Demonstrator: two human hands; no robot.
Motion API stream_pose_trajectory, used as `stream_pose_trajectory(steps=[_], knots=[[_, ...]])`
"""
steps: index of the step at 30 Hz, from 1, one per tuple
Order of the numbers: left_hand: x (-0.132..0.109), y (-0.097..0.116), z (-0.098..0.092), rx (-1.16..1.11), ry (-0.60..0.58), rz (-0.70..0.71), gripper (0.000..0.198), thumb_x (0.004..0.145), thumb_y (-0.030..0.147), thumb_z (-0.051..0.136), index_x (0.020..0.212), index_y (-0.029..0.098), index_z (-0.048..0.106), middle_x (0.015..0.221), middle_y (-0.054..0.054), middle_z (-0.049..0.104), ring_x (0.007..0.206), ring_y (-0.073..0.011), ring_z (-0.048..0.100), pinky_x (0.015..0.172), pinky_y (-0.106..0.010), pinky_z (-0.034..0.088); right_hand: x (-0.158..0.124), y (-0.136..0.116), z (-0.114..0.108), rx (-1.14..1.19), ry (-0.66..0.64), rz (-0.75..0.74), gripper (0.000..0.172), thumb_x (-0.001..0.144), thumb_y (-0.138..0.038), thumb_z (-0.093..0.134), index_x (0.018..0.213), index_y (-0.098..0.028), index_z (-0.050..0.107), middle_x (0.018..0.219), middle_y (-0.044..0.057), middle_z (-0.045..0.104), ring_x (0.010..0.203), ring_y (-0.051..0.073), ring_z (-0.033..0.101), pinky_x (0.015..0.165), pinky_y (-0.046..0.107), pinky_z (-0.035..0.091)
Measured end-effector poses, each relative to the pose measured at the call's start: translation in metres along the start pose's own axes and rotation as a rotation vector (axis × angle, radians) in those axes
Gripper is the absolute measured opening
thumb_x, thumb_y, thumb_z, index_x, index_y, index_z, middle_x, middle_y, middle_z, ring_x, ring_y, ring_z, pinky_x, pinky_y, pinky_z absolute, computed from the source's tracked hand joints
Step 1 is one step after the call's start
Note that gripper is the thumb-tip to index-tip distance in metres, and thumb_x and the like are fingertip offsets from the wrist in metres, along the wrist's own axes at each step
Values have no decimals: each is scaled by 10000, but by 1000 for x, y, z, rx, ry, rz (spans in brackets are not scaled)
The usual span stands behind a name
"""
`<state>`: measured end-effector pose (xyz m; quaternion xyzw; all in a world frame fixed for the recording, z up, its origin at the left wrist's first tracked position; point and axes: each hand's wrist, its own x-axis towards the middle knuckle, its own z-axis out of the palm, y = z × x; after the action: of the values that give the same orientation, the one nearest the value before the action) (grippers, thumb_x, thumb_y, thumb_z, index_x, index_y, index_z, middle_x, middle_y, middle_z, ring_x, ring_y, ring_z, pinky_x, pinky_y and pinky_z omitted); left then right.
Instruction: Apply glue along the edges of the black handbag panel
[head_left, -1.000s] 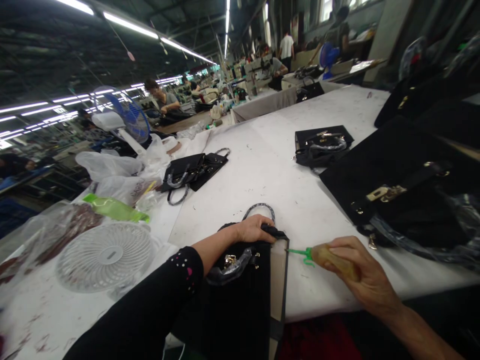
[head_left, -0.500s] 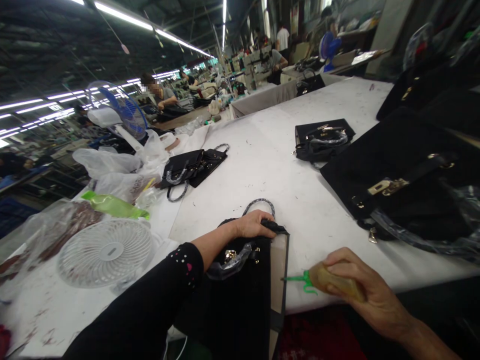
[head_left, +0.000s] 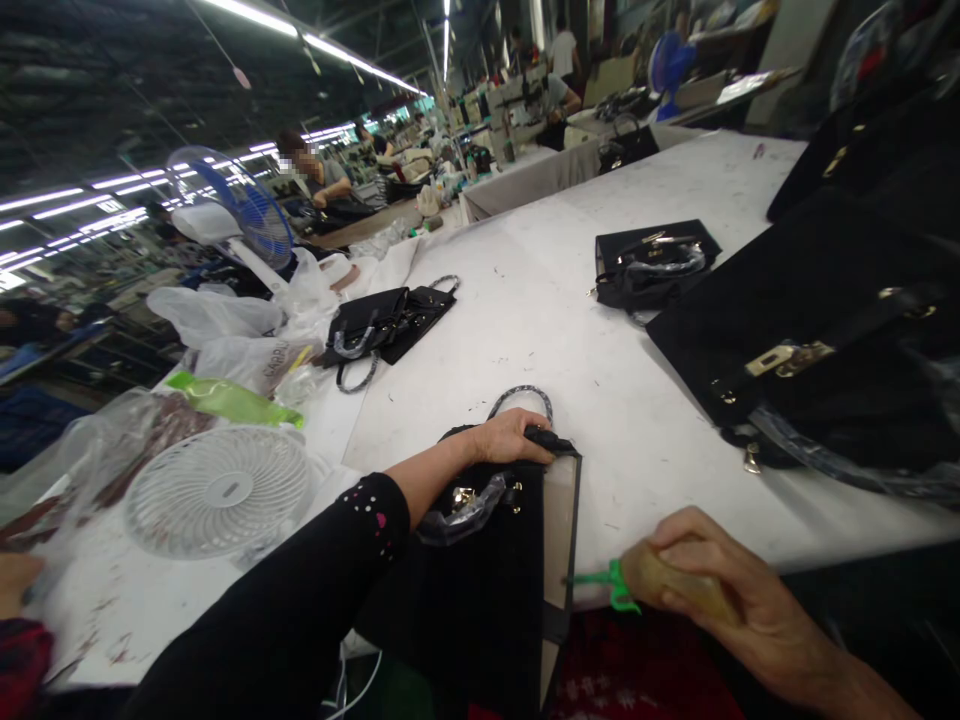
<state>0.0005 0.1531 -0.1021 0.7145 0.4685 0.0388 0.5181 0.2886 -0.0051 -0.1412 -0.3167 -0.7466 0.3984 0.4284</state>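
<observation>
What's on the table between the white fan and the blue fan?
In the head view, a green packet and white plastic bags lie between the white fan and the blue fan.

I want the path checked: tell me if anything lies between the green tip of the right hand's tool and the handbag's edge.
Nothing visible does. The green tip in the right hand already reaches the handbag at its edge; the left hand holds the top corner, clear of it.

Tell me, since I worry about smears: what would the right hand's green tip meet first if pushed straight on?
Probably the tan edge panel of the black bag; the right hand points its green nozzle leftward there.
</observation>
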Motion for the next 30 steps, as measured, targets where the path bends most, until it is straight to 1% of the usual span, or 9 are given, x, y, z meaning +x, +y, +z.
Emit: stream_pose_trajectory(steps=[2,6,7,11,15,19,24,27,30], knots=[[0,0,0,-1,4,0,247,657,336,757,798,153,670,680,20,609,639,-123,545,590,-229,400,-3,-4,2,25,-59,-17,288,889,-162,631,1124,-311,562,1032,33,589,908,169,656,738,253,584],[0,0,0,6,8,9,250,651,335,763,796,152,674,675,26,595,647,-119,531,590,-223,391,-7,-5,4,-82,152,-32,331,872,-120,630,1142,-298,558,1072,55,574,930,177,646,754,263,584],[0,0,-1,7,6,12,248,652,334,762,793,151,673,672,27,591,647,-118,528,586,-221,389,-8,-5,4,-84,148,-27,334,866,-118,633,1138,-298,559,1069,55,575,925,178,647,751,264,586],[0,0,0,4,4,16,247,660,330,759,798,145,670,680,22,591,644,-117,531,580,-221,395,-9,-9,5,29,-20,-25,360,858,-120,637,1146,-319,553,1021,33,594,870,170,664,713,257,592],[0,-1,1,-11,10,16,253,659,322,763,819,146,675,698,16,604,649,-119,542,598,-226,415,-10,-15,9,-31,135,29,277,863,-149,647,1091,-296,588,1040,44,590,889,174,659,721,251,581],[0,0,2,-29,0,5,247,667,310,756,829,146,666,701,11,611,644,-120,548,601,-232,423,-15,-22,14,55,8,116,173,892,-207,630,1038,-287,586,991,27,592,837,154,655,705,236,568],[-1,3,1,-17,0,12,234,664,295,753,820,147,661,692,22,601,641,-113,538,599,-230,406,-19,-25,16,-9,113,213,96,902,-240,618,987,-280,604,979,17,598,842,142,643,702,207,541],[-2,3,1,-12,-2,14,230,670,293,746,824,145,661,690,23,600,641,-114,541,597,-229,406,-20,-25,18,9,79,263,54,902,-265,618,954,-273,609,939,12,609,820,149,645,683,211,541],[-1,1,2,-14,1,7,241,675,299,741,838,143,658,695,22,602,639,-115,544,599,-228,416,-20,-26,19,9,98,238,86,898,-253,621,980,-275,605,972,17,609,836,153,642,701,223,538]])
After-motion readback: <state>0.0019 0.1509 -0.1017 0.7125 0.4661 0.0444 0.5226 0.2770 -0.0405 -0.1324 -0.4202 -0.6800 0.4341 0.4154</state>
